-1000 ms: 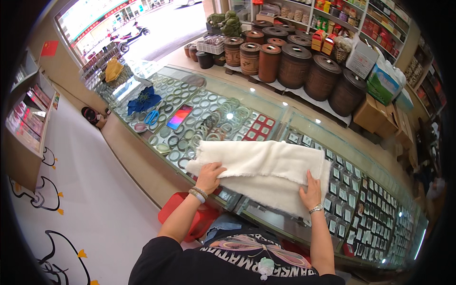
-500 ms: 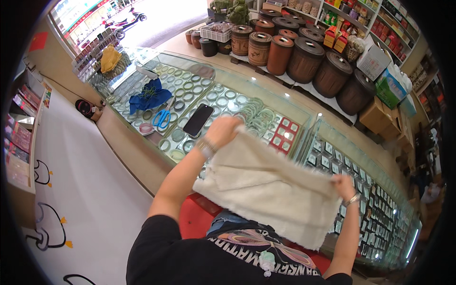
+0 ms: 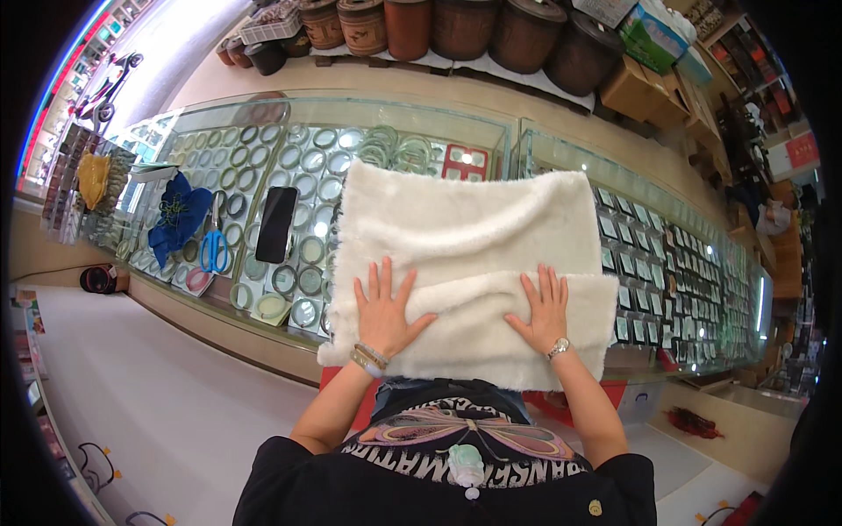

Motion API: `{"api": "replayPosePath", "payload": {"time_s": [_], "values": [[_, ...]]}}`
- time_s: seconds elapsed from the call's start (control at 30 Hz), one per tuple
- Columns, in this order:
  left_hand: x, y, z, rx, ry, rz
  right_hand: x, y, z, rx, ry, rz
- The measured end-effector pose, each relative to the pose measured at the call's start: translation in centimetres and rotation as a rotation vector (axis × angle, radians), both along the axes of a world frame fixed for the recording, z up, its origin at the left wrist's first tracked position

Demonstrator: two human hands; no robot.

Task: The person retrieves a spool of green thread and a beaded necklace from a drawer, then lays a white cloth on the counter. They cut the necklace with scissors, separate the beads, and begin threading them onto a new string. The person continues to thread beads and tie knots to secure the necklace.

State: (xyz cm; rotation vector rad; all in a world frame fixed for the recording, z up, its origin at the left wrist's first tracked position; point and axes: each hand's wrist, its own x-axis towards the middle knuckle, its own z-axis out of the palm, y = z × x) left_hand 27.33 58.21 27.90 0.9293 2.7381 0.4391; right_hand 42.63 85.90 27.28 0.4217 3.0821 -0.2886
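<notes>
The white plush cloth (image 3: 474, 263) lies in the centre of the frame, spread over the glass counter (image 3: 254, 337). Half a second ago it hangs lifted between my two hands; now it is down, and both my palms are on its lower part. In my judgement, this means that the counter carries it instead of my fingers, although a soft ridge and a fold cross it.

My left hand (image 3: 383, 316) is wide, with the fingers spread, and it grips nothing. My right hand (image 3: 543, 316) is also wide and flat, and equally it grips nothing.

To the left of the cloth there is a phone (image 3: 277, 225) with a dark screen, then the blue-handled scissors (image 3: 214, 244), near a crumpled blue cloth (image 3: 178, 219).

About writing: on my black shirt (image 3: 438, 507), at the bottom of the frame, large pale letters go around a butterfly print (image 3: 469, 430), and the folds break them. At the upper right, a green box (image 3: 653, 39) carries print too small for me to read. I can make out no brand.
</notes>
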Motion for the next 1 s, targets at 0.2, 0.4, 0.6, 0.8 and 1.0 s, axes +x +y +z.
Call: {"api": "replayPosePath", "payload": {"time_s": [0.2, 0.4, 0.6, 0.8, 1.0], "values": [[-4.6, 3.0, -1.7, 0.014, 0.129, 0.080, -3.5, 3.4, -2.1, 0.008, 0.126, 0.096], [-1.7, 5.9, 1.0, -0.098, -0.098, 0.000, -8.7, 11.4, -0.6, 0.184, -0.038, 0.081], [9.5, 7.7, 2.8, 0.160, -0.684, -0.828, -13.7, 10.4, -3.4, 0.091, -0.046, -0.476], [5.7, 7.7, 1.3, 0.722, -0.903, -0.580, -10.7, 2.2, -3.7, -0.064, 0.224, 0.140], [-8.4, 8.7, -1.4, 0.616, 0.034, -0.238, -7.0, -0.4, -0.3, -0.156, 0.140, 0.455]]}}
